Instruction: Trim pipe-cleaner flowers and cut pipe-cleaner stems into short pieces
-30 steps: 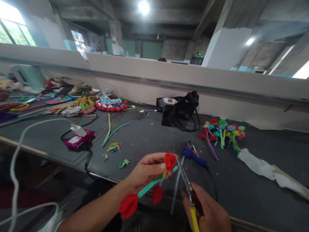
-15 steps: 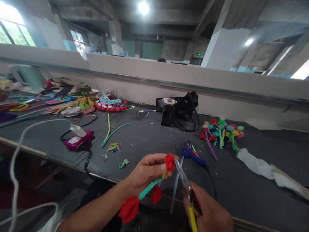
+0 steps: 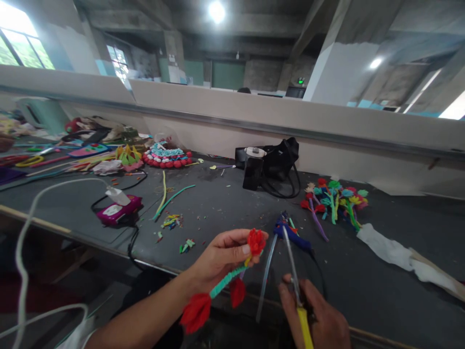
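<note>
Many flowers (image 3: 329, 192) seem done. One bloom (image 3: 256, 241), perhaps unfinished, is pinched by left hand (image 3: 223, 253), scissors (image 3: 291, 261) gripped by right hand (image 3: 319, 310)

And there, a black bag (image 3: 285, 160) is seen beside the partition (image 3: 203, 104), with a dark phone (image 3: 253, 173) stood upright just in front of it! Well to the bag's left, a white plug (image 3: 116, 196) is seated in a purple socket block (image 3: 121, 212), a white cable (image 3: 22, 271) strung away from it. Farther left of the bag, a pale green kettle (image 3: 55, 116) is spotted; high above the bag, a lit lamp (image 3: 217, 10) is glimpsed.
</note>
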Tool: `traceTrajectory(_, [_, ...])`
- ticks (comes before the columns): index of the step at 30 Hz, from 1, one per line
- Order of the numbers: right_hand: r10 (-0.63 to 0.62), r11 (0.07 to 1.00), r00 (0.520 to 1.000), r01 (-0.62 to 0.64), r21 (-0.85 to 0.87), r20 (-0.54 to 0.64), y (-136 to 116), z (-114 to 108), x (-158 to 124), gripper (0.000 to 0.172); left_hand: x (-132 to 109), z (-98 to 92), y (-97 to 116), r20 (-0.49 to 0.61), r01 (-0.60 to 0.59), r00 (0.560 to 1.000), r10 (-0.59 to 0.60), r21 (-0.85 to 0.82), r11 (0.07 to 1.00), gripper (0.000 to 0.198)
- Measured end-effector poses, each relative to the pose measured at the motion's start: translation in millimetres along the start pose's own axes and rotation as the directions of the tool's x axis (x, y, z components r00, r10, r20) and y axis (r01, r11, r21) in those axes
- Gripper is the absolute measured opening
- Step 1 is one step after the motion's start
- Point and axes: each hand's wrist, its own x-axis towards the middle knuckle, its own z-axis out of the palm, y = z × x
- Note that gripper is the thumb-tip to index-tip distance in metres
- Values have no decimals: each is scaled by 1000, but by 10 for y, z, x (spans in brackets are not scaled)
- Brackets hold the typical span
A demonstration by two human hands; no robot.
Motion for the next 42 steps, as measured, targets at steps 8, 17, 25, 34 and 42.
traceTrajectory(8, [558,466,745,-646,605,365,-279,36,184,49,75,23,-106,-77,-155,984,162,92,984,26])
traceTrajectory(17, [319,320,803,-591,741,503,-353,230,216,48,84,73,-128,-66,-112,992,109,-58,992,28])
traceTrajectory(25, [114,92,669,-743,662,735,-428,303,226,33,142,91,-109,-92,-98,992,88,-116,988,39])
traceTrajectory(34, [129,-312,497,-801,511,858,-482,322,377,43,183,118,-133,-340,-142,940,20,-337,931,24])
traceTrajectory(42, [111,-304,437,-840,449,893,-527,398,350,40,246,64,-110,-445,-237,895,39,-399,886,31])
